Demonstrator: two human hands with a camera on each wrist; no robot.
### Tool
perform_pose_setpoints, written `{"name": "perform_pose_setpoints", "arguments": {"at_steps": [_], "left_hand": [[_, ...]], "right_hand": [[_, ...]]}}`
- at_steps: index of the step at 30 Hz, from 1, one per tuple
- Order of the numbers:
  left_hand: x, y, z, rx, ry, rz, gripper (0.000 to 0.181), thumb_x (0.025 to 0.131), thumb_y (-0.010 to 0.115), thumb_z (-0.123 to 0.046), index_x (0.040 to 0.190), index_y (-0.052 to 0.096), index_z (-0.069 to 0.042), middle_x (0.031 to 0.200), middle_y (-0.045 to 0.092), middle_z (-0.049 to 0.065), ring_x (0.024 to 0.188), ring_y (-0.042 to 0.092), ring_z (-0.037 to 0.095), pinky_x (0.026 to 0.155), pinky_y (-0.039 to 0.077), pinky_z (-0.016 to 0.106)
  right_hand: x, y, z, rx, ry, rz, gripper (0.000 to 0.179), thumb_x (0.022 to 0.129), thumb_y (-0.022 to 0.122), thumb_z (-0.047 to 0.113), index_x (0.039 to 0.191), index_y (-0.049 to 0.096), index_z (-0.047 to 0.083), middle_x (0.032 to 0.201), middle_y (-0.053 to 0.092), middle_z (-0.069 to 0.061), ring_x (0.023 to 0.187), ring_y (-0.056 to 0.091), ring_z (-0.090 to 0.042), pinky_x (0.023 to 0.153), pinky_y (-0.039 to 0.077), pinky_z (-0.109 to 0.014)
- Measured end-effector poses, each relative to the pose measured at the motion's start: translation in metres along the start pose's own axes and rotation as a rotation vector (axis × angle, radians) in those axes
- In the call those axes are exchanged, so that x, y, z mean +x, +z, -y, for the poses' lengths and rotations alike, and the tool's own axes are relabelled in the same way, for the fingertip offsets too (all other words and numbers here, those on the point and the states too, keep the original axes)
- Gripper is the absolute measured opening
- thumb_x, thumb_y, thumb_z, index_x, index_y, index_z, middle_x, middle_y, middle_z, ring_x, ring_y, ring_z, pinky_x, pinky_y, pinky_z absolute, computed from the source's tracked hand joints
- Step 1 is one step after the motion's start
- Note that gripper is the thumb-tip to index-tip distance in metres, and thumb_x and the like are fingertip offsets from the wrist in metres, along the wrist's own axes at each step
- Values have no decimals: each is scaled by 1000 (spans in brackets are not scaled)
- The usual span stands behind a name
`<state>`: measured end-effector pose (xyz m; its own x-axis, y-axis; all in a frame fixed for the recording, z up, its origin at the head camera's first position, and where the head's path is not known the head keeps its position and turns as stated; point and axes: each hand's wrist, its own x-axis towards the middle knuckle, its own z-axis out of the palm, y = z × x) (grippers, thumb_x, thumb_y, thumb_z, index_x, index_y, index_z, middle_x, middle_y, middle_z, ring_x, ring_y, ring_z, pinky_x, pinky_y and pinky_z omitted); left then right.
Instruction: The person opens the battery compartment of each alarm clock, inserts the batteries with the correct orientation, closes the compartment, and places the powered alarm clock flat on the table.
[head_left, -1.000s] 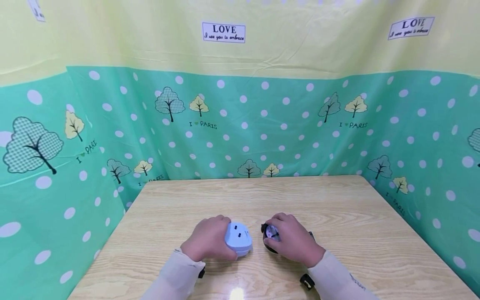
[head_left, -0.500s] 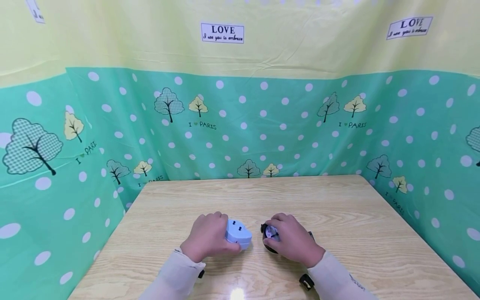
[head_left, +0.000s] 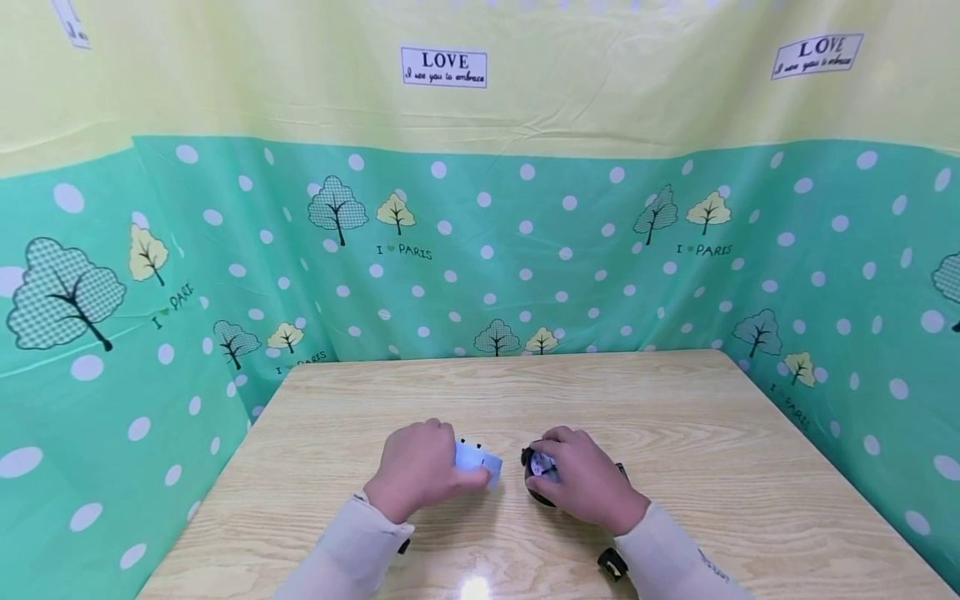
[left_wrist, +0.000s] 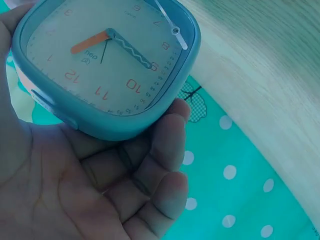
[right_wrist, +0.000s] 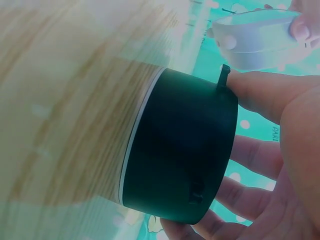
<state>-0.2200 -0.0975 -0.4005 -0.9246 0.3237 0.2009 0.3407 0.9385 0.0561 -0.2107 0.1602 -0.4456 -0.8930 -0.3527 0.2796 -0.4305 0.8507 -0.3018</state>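
My left hand (head_left: 420, 471) grips a light blue alarm clock (head_left: 474, 460) by its left side, thumb at the near edge. In the left wrist view, the clock's face (left_wrist: 105, 60) shows red numerals and an orange hand. Its back, with small dark knobs, faces up and away in the head view. My right hand (head_left: 588, 479) holds a black round thing (right_wrist: 180, 145) standing on the table, fingers spread around its side and thumb near a small tab. A pale dial-like face (head_left: 543, 468) shows on its top, partly hidden by the hand.
The wood-grain table (head_left: 510, 392) extends beyond both hands. A green and yellow curtain (head_left: 525, 250) with dots and trees surrounds its far and side edges. Small black pieces (head_left: 612, 564) sit by the wrists.
The left hand has tipped the light blue clock up, so its back has turned from facing up to nearly edge-on, with a shadow below. The right hand and black thing have not moved.
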Motion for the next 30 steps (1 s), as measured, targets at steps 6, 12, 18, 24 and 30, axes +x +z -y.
{"name": "perform_pose_setpoints", "arguments": {"at_steps": [6, 12, 18, 24, 30], "left_hand": [[4, 3, -2, 16, -68, -9, 65, 68, 61, -83, 64, 53, -18, 61, 51, -2, 51, 47, 17, 41, 37, 34], [9, 1, -7, 54, -138, 13, 70, 69, 56, -88, 63, 54, -19, 58, 51, -2, 49, 48, 19, 43, 38, 36], [15, 1, -11, 92, -182, 31, 73, 70, 53, -91, 61, 55, -20, 56, 52, -2, 49, 49, 19, 44, 38, 37], [23, 1, -12, 126, -203, 67, 76, 70, 50, -95, 59, 55, -20, 54, 51, -2, 47, 49, 18, 44, 39, 35], [29, 3, -12, 140, -209, 101, 79, 70, 46, -97, 56, 55, -21, 51, 49, -3, 46, 49, 17, 44, 39, 34]], "right_hand": [[0, 0, 0, 4, -7, -1, 51, 87, 82, 43, 125, 75, 10, 126, 67, -6, 112, 61, -28, 92, 55, -45], [0, 0, 0, 9, -3, 6, 51, 88, 81, 43, 126, 74, 10, 127, 67, -7, 112, 61, -28, 93, 55, -45], [1, 1, 0, -9, 8, 14, 51, 87, 82, 42, 127, 74, 11, 128, 66, -8, 111, 61, -27, 91, 55, -45], [0, 0, 0, 7, -1, 7, 52, 88, 81, 44, 128, 74, 11, 129, 66, -8, 113, 62, -29, 92, 55, -46], [-1, -1, -1, 26, -12, -5, 51, 88, 82, 43, 127, 75, 11, 129, 67, -9, 112, 62, -29, 92, 55, -47]]}}
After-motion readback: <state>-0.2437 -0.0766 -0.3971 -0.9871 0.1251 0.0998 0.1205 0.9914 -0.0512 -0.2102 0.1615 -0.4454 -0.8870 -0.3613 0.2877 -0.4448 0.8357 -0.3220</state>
